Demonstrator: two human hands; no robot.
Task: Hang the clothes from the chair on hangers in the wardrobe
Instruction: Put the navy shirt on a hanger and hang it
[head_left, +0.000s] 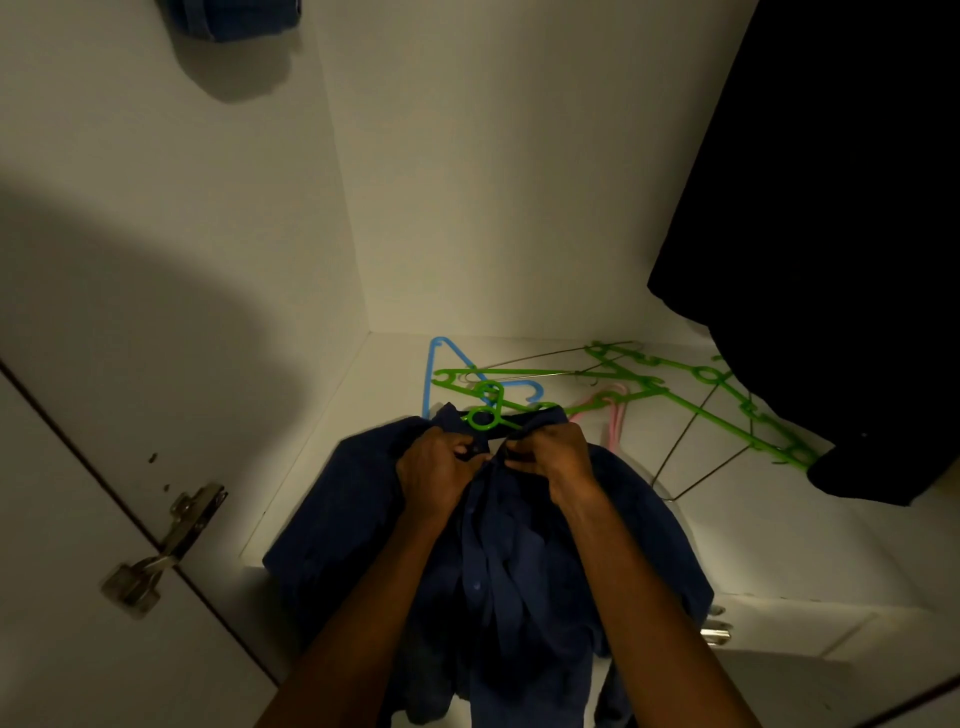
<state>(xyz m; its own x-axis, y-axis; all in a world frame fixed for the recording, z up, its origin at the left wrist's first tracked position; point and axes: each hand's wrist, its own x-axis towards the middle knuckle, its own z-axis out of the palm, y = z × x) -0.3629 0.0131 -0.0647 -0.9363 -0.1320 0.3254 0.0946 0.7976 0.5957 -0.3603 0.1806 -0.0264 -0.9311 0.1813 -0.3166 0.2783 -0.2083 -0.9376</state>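
A dark blue button shirt (509, 561) lies spread on the white wardrobe floor (753, 525), hanging over its front edge. A green plastic hanger (485, 413) sits inside the collar, its hook ring sticking out above it. My left hand (436, 467) and my right hand (553, 457) both pinch the shirt's front edges just below the collar, close together at the top button.
Loose hangers lie behind the shirt: a blue one (441, 364), green ones (727, 405), a pink one (613, 421) and wire ones (691, 462). A black garment (831, 234) hangs at the right. A blue garment (234, 18) hangs at top left. The door hinge (166, 545) is at left.
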